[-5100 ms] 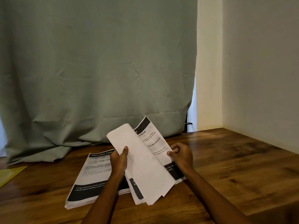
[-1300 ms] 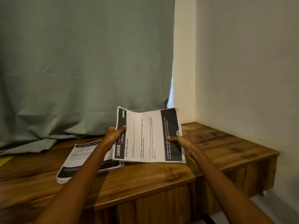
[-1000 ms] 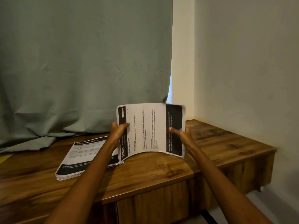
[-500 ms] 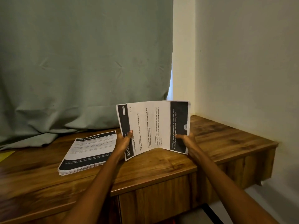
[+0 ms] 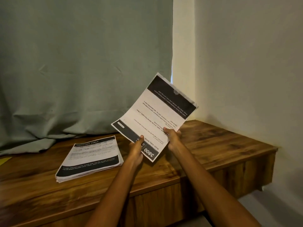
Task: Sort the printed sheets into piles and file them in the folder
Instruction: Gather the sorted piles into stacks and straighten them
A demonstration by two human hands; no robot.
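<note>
I hold a thin bundle of printed sheets (image 5: 155, 115) in the air above the wooden table (image 5: 213, 145); the top page has black bands and reads "3800 Wash baby bottle". My left hand (image 5: 136, 149) pinches its near edge beside the black header. My right hand (image 5: 173, 136) grips the same near end from the right. The bundle tilts up and away to the right. A thick pile of printed sheets (image 5: 91, 157) headed "Dressing table" lies flat on the table to the left of my hands.
A grey-green curtain (image 5: 82, 63) hangs behind the table and drapes onto its back edge. A pale wall (image 5: 246, 63) closes the right side at the table's corner. A yellow corner of something (image 5: 5, 159) shows at the far left edge.
The bundle has turned from lying crosswise between my hands to pointing up and away. Both hands have come together at its near end. Five seconds ago I was leafing through the sheets lower on the table.
</note>
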